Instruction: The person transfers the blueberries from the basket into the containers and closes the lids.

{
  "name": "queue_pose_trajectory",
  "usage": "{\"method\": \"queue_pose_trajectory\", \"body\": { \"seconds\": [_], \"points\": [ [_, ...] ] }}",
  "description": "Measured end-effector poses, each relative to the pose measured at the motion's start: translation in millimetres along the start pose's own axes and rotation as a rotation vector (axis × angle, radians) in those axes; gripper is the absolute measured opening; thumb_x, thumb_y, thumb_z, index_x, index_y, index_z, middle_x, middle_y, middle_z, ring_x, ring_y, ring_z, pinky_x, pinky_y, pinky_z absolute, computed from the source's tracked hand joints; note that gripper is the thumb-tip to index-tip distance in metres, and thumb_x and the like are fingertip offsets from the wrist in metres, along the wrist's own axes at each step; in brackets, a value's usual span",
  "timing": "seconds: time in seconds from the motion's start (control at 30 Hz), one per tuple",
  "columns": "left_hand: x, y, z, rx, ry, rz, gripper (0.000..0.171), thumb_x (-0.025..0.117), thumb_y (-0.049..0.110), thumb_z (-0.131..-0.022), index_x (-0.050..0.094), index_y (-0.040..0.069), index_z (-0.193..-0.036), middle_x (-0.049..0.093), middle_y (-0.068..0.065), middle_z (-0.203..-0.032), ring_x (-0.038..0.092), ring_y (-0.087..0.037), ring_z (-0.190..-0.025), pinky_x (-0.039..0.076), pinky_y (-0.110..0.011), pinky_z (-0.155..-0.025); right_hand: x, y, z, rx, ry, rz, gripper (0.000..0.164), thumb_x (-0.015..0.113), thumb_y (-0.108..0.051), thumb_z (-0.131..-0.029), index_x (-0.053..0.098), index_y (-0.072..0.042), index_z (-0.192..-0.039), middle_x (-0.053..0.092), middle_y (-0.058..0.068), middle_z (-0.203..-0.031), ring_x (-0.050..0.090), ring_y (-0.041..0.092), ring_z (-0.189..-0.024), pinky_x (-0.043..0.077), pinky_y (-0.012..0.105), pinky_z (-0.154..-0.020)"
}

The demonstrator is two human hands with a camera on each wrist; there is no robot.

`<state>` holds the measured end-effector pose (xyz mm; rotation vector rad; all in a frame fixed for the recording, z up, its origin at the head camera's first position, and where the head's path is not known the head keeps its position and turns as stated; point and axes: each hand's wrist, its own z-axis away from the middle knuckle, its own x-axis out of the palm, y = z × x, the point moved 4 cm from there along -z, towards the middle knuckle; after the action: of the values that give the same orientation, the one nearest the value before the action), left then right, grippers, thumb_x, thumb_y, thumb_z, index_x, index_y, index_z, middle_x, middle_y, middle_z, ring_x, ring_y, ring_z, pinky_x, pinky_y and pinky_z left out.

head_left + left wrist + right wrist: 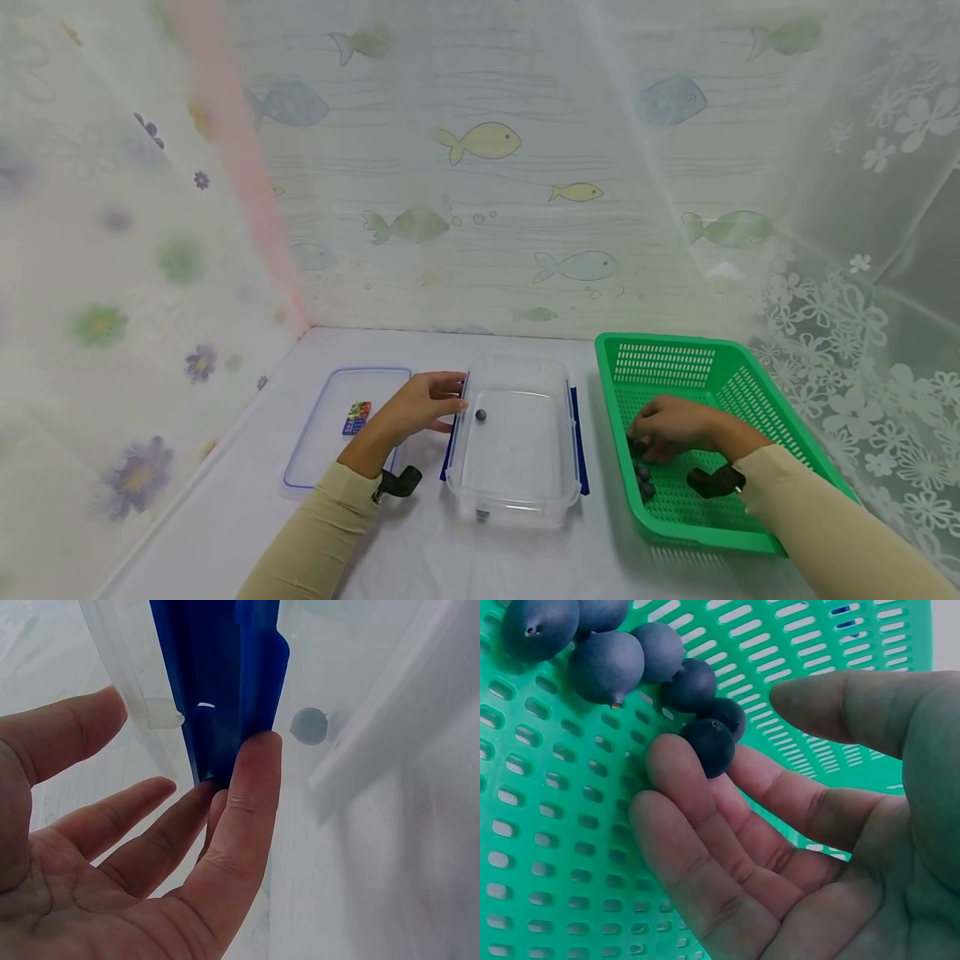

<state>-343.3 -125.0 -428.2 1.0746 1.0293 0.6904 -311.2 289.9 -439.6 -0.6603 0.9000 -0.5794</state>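
A clear, rectangular plastic container (517, 446) with long blue plastic latches (217, 675) is standing on a white tabletop (517, 567). One small, round, dark blue berry (481, 415) is lying inside it, close to its left wall. Another dark round shape (482, 513) is showing low through the container's front wall; whether it is a second berry or a reflection, I cannot tell.

At the left side of the container, the person's left hand (420, 406) is touching the latch there with loosely extended fingers, the thumb sitting apart, so nothing is being gripped.

To the right of the container, a green, perforated, rectangular plastic basket (712, 539) is standing just beside it. Several round, dark blue berries (658, 654) are lying clustered inside, along the basket wall nearest the container. The right hand (671, 429) is resting among them, its fingers loosely bent and one berry touching the fingertips; the thumb is standing clear, so the berry is not being pinched.

To the left of the container, a clear, flat plastic lid (318, 437) with a blue rim is lying under the left forearm, a small coloured label (357, 417) showing on it. Behind the container, a pale fish-printed curtain (487, 142) is hanging.
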Motion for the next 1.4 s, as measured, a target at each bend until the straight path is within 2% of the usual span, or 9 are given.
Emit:
{"method": "queue_pose_trajectory", "body": {
  "seconds": [0.17, 0.43, 0.57, 0.7, 0.97, 1.17, 1.4],
  "points": [
    [0.0, 0.0, -0.6, 0.002, -0.003, -0.002, 0.063, 0.074, 0.019, -0.097, 0.049, 0.011, -0.154, 0.059, -0.017, -0.148, 0.066, -0.031, -0.125, 0.065, -0.042, -0.085, -2, -1, 1, -0.004, -0.004, -0.005, 0.03, 0.061, -0.021, -0.102, 0.068, 0.005, -0.116, 0.064, 0.012, -0.088, 0.072, 0.026, -0.082, 0.064, 0.042, -0.073],
    [0.2, -0.7, -1.2, 0.003, 0.002, -0.005, 0.063, 0.075, 0.02, -0.097, 0.049, 0.012, -0.154, 0.06, -0.017, -0.147, 0.066, -0.031, -0.125, 0.065, -0.042, -0.085, -9, -5, 4, -0.044, -0.007, -0.004, 0.036, 0.06, -0.02, -0.104, 0.067, 0.009, -0.125, 0.063, 0.015, -0.093, 0.072, 0.028, -0.084, 0.064, 0.044, -0.075],
    [-0.2, -0.2, -1.3, -0.003, 0.005, -0.006, 0.061, 0.074, 0.019, -0.097, 0.051, 0.013, -0.153, 0.06, -0.015, -0.146, 0.066, -0.03, -0.124, 0.065, -0.041, -0.085, -13, -9, 7, -0.07, -0.008, 0.016, 0.038, 0.062, -0.019, -0.103, 0.067, 0.009, -0.127, 0.069, 0.02, -0.113, 0.073, 0.027, -0.09, 0.064, 0.044, -0.078],
    [-1.0, -0.2, -1.4, -0.004, 0.003, -0.003, 0.061, 0.075, 0.019, -0.097, 0.052, 0.013, -0.152, 0.06, -0.016, -0.146, 0.066, -0.03, -0.124, 0.065, -0.042, -0.084, -16, -13, 10, -0.104, -0.016, 0.027, 0.039, 0.061, -0.016, -0.101, 0.065, 0.011, -0.129, 0.067, 0.025, -0.128, 0.074, 0.03, -0.097, 0.065, 0.046, -0.082],
    [-0.6, -2.2, -0.7, -0.007, -0.01, 0.012, 0.063, 0.076, 0.021, -0.096, 0.05, 0.012, -0.154, 0.058, -0.017, -0.148, 0.066, -0.032, -0.125, 0.065, -0.043, -0.085, -19, -19, 15, -0.117, 0.026, 0.029, 0.038, 0.07, -0.014, -0.095, 0.067, 0.007, -0.127, 0.072, 0.018, -0.118, 0.073, 0.028, -0.098, 0.064, 0.045, -0.085],
    [-0.8, -2.8, -1.0, -0.006, -0.003, 0.0, 0.063, 0.076, 0.021, -0.096, 0.05, 0.011, -0.153, 0.059, -0.017, -0.148, 0.066, -0.031, -0.124, 0.065, -0.043, -0.085, -23, -29, 19, -0.166, 0.027, 0.024, 0.041, 0.071, -0.011, -0.092, 0.065, 0.009, -0.128, 0.071, 0.02, -0.118, 0.072, 0.03, -0.101, 0.064, 0.045, -0.086],
    [-0.5, -1.5, -1.5, -0.003, -0.007, 0.006, 0.062, 0.075, 0.019, -0.096, 0.05, 0.011, -0.153, 0.058, -0.018, -0.148, 0.066, -0.032, -0.124, 0.065, -0.043, -0.085, -24, -40, 24, -0.19, 0.027, 0.039, 0.04, 0.069, -0.012, -0.094, 0.065, 0.007, -0.128, 0.072, 0.02, -0.119, 0.072, 0.031, -0.104, 0.064, 0.044, -0.086]
  ]
}}
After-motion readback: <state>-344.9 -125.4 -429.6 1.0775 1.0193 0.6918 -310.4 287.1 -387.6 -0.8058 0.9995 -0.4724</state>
